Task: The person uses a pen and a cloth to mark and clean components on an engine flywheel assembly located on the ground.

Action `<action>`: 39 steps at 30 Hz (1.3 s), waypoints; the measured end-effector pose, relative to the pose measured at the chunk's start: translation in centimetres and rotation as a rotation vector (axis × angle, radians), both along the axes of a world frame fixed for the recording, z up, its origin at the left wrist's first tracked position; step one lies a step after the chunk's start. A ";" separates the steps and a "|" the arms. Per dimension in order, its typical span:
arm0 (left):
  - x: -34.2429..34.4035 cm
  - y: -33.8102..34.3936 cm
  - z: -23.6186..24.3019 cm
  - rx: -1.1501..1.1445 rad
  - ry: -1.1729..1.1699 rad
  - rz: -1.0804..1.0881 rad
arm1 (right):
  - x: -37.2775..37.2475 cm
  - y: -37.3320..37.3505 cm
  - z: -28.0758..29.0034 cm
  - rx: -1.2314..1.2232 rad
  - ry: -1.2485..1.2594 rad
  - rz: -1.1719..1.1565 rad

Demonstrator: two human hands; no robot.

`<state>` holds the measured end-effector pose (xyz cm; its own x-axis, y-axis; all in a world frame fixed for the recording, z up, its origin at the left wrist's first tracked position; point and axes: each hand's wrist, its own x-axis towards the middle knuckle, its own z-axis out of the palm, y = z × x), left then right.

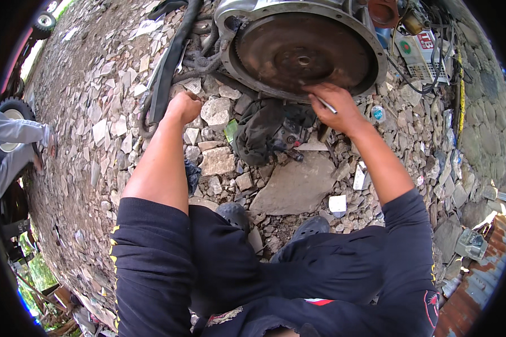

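A large round engine housing [383, 62] stands on the stony ground in front of me, with a rusty brown flywheel [264, 50] inside its metal rim. My right hand [337, 106] reaches to the flywheel's lower edge, its fingers closed round a slim silver metal rod [327, 105]. What the rod's far end touches is hidden by the hand. To the left, my left hand [184, 108] hangs closed in a fist beside a black rubber hose [164, 84]. Whether that fist holds anything is hidden.
Below the housing lie a dark cloth [254, 132] and a small dark mechanical part [289, 135]. A flat stone slab [295, 182] is in front of my feet. A white crate [427, 59] and cables lie at the right. Another person's leg [17, 135] shows far left.
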<state>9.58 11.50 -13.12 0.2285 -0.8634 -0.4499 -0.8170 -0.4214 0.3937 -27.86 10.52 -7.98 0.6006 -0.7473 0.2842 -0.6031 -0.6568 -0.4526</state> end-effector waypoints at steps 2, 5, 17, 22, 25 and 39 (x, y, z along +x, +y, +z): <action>0.7 -0.3 -0.3 0.005 0.009 0.010 | -0.9 -0.1 0.2 -0.024 0.099 -0.061; 0.8 -0.5 -0.6 0.017 -0.007 0.006 | 0.1 -0.1 -0.6 -0.008 0.112 -0.039; 1.3 -0.3 -2.0 0.073 0.049 0.048 | 0.2 -0.4 0.6 0.137 -0.091 -0.224; 1.6 -0.3 -1.8 0.079 0.050 0.044 | -0.1 -0.2 -0.3 0.120 -0.130 -0.255; 1.2 -0.6 -2.0 0.080 0.054 0.041 | 0.2 -0.5 -2.0 0.023 -0.150 -0.149; 1.4 -0.6 -1.9 0.076 0.068 0.066 | 0.1 -1.6 -2.2 0.486 -0.548 -0.411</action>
